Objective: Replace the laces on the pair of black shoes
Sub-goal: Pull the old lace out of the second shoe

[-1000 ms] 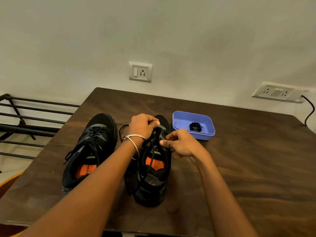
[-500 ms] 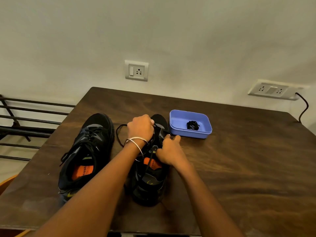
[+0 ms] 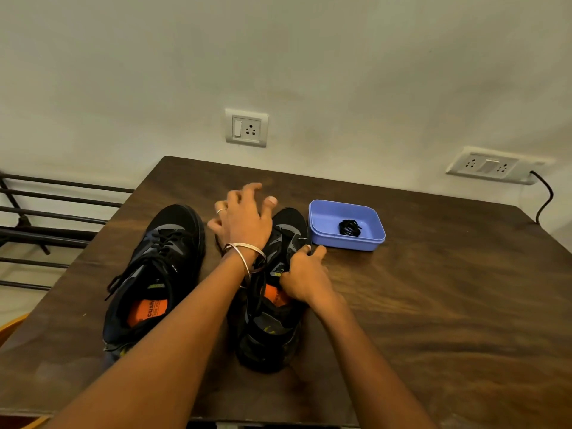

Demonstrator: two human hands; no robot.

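Head view: we see two black shoes side by side on the table (image 3: 433,305), toes toward the wall. Left shoe (image 3: 161,267) is fully laced and untouched. Right shoe (image 3: 272,305) is under both hands. Left hand (image 3: 244,221) hovers over its toe with fingers spread and loose, holding nothing we can make out; a thin lace (image 3: 218,243) loops out beside it. Right hand (image 3: 305,277) is clamped on the shoe's right eyelet edge, thumb forward. Spare lace (image 3: 349,227), coiled, lies in the blue tray (image 3: 343,243) just beside the right shoe's toe.

Risks, our judgement:
- Pulling the lace out sideways could drag the right shoe into the tray, since they nearly touch; the right hand's hold is what prevents it.
- Our left forearm crosses above the gap between the shoes; a sweep back could knock the left shoe.
- Lace may snag in an eyelet if pulled at an angle.

Room: open tabletop lies right of the tray and toward the wall. Near edge is close behind the heels; left edge is near the left shoe.
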